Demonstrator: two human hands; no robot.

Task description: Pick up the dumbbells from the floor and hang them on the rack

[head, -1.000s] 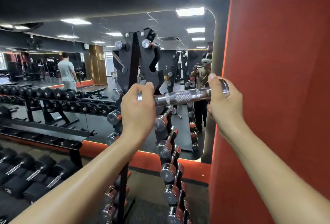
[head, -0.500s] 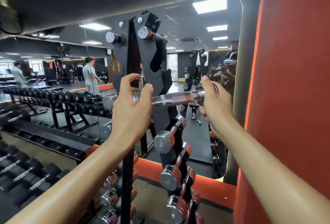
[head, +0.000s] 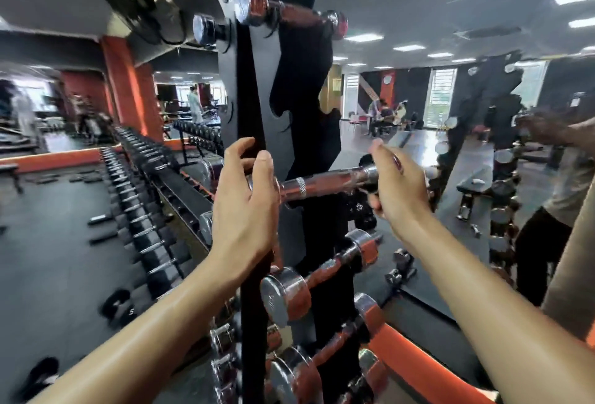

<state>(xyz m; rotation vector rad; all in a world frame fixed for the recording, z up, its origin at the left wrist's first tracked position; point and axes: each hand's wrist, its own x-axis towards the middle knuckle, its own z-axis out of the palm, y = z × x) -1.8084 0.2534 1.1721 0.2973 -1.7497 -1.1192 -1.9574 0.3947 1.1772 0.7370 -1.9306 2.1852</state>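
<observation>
A chrome dumbbell lies level across the black vertical rack, about halfway up it. My left hand cups the dumbbell's near end, fingers partly spread against the rack's front plate. My right hand grips the far end. Another chrome dumbbell hangs in the rack's top slot. Several more fill the slots below my hands.
A long low rack of black dumbbells runs along the left. Loose black dumbbells lie on the dark floor. A mirror with an orange base strip stands behind the rack. People stand far off in the gym.
The view has swung left and closer to the rack. Both hands have carried the dumbbell against the rack's slots, and my left fingers have spread wider.
</observation>
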